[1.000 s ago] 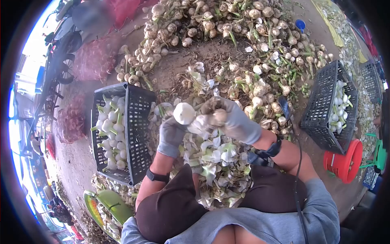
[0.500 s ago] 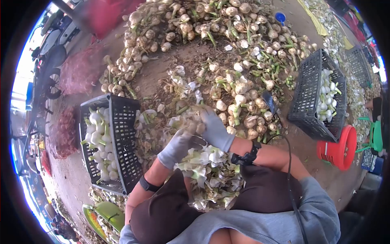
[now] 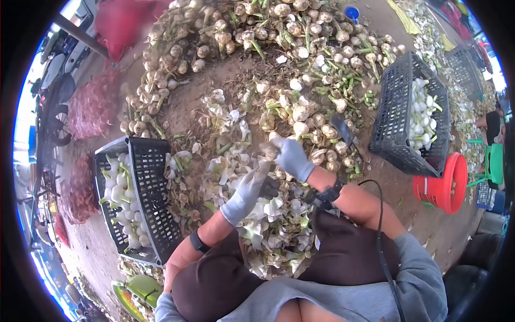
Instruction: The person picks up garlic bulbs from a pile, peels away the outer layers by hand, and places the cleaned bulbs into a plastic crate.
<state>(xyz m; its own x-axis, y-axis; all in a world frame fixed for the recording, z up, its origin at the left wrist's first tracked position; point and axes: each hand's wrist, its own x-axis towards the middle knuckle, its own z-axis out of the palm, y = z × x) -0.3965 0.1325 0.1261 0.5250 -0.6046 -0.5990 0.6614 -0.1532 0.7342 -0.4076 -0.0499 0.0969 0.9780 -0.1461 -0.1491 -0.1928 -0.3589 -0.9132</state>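
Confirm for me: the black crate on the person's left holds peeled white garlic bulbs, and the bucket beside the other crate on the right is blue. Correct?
Not quite. The bucket beside the right-hand crate is red, not blue, as the head view shows. The rest stands: the black crate on the person's left does hold peeled white garlic bulbs.

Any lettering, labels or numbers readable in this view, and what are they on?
None can be read.
The black crates and the red bucket show no print.
The grey gloves on the left hand and the right hand are plain.
The wristband is too small to read.
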